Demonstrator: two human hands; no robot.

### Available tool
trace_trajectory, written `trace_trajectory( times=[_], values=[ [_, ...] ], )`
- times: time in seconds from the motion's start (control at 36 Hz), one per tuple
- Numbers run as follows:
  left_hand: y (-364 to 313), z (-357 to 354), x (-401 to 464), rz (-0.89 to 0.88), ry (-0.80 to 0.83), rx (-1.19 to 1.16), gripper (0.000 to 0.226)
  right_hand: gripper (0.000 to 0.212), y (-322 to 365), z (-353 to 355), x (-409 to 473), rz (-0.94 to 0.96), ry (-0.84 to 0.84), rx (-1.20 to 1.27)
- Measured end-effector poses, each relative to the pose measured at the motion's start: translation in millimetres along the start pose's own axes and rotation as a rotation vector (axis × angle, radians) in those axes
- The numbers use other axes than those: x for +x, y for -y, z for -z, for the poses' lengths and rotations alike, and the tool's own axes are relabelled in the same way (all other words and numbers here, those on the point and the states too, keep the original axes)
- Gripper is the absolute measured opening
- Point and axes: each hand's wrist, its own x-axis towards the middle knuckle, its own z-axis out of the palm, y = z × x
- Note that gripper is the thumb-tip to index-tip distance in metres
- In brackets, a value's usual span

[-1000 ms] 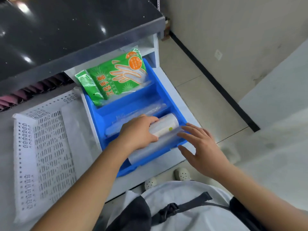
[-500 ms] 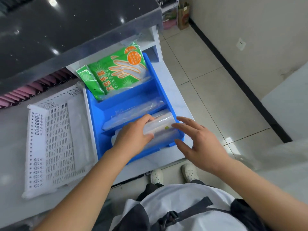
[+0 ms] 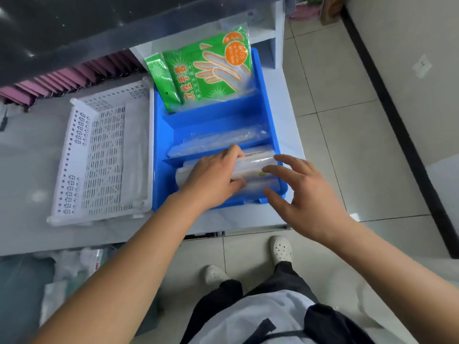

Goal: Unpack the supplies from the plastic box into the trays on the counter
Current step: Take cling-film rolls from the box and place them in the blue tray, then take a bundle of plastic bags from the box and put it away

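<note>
A blue plastic tray (image 3: 161, 135) with three compartments sits on the white counter. My left hand (image 3: 213, 177) grips a roll of clear plastic bags (image 3: 258, 167) lying in the nearest compartment. My right hand (image 3: 300, 194) hovers spread at the roll's right end, fingertips touching or almost touching it. Another clear pack (image 3: 218, 142) lies in the middle compartment. Green packs of disposable gloves (image 3: 206, 70) stand in the far compartment. A white perforated tray (image 3: 99, 160) sits just left of the blue one.
A dark countertop (image 3: 74, 28) overhangs the back. Pink folded items (image 3: 62, 80) line the shelf beneath it. The counter's front edge (image 3: 236, 227) runs just below the trays, with tiled floor to the right. Plastic-wrapped clutter (image 3: 74, 264) lies below left.
The roll has gone down from above the front rim into the nearest compartment under my left hand. My right hand stayed spread at its right end. The camera tilted downward.
</note>
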Motion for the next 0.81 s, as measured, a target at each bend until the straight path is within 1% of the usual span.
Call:
trace_trajectory(
  times=[0.03,0.08,0.11,0.17,0.25,0.33,0.44,0.53,0.64,0.81],
  values=[
    [1.4,0.5,-0.2,0.001,0.018,-0.017,0.051,0.04,3.5,0.7,-1.5,0.001,-0.005,-0.017],
    [4.3,4.1,-3.7,-0.002,0.044,0.005,0.071,0.04,12.3,1.8,-6.8,-0.001,-0.025,-0.028],
    [5.6,6.9,-9.0,0.0,0.023,0.021,0.079,0.04,17.8,1.4,-10.9,0.0,-0.04,-0.025],
    [10.7,13.7,-26.6,0.027,-0.096,-0.009,0.086,0.04,29.3,-2.1,-20.4,0.008,-0.067,-0.008],
    [29.8,19.6,-75.6,0.116,-0.316,-0.163,0.082,0.04,51.5,-16.4,-37.8,0.016,-0.064,0.024],
    [57.6,7.0,-145.3,0.214,-0.451,-0.307,0.078,0.038,80.1,-43.4,-59.1,0.007,-0.026,0.074],
    [99.4,-41.7,-254.3,0.388,-0.434,-0.388,0.081,0.042,124.5,-96.7,-88.0,0.094,0.082,0.045],
    [129.0,-75.6,-329.4,0.547,-0.418,-0.493,0.085,0.045,157.2,-143.4,-106.9,0.17,0.184,-0.004],
    [169.8,-95.1,-406.6,0.743,-0.383,-0.56,0.096,0.047,196.8,-207.7,-127.7,0.264,0.323,-0.063],
    [222.1,-92.2,-497.3,0.884,-0.567,-0.611,0.092,0.047,264.3,-279.8,-147.2,0.393,0.484,-0.108]
  ],
)
